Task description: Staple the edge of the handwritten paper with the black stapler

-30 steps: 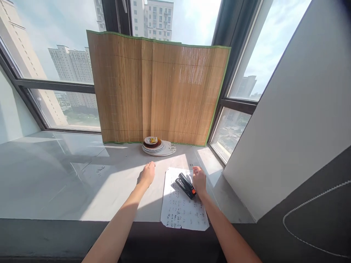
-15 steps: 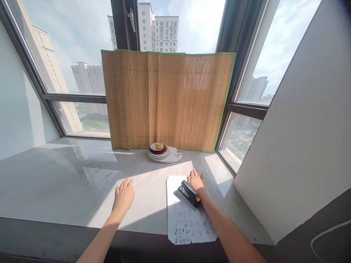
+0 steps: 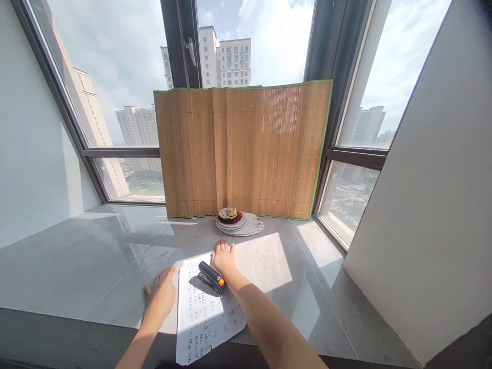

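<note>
Diagonally: stapler (image 3: 210,275), orange end (image 3: 222,282) near-right.

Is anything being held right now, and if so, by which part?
Nothing appears gripped. The right hand lies over the upper right corner of the paper, beside the stapler; the left hand is beside the paper's left edge.

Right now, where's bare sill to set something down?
Free: sill between right forearm and right wall; between left hand and left wall. Crowded: paper, with stapler on it and right hand at its far edge; back middle, plates before mat.
</note>
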A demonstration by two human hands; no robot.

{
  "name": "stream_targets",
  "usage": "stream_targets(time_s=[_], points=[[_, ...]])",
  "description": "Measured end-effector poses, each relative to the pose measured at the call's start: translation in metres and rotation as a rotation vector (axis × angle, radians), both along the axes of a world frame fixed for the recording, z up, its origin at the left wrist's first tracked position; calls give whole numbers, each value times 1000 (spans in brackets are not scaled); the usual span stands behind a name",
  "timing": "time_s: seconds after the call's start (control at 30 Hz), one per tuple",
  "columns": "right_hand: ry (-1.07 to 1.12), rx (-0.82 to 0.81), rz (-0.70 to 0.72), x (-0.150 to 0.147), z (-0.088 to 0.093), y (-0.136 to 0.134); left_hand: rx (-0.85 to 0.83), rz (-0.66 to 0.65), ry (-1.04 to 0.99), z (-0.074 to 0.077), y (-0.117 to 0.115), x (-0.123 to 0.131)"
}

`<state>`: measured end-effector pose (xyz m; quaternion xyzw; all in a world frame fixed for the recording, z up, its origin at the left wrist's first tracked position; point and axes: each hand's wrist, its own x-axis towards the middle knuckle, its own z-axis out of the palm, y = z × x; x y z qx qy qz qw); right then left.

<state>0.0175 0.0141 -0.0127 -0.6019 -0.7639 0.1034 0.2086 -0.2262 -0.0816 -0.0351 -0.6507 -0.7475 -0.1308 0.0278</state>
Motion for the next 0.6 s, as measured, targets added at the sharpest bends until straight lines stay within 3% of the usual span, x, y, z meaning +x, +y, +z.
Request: stream_targets(time_s=[0.13, 0.3, 0.5, 0.6], points=[[-23, 18, -52, 20, -8, -1, 3, 11, -10, -1, 1, -1], [-78, 29, -126, 81, -11, -14, 20, -8, -28, 2, -2, 5], [-157, 3, -194, 168, 0, -37, 59, -28, -27, 20, -14, 14], [-183, -19, -215, 192, 2, -45, 87, -148, -124, 29, -15, 36]])
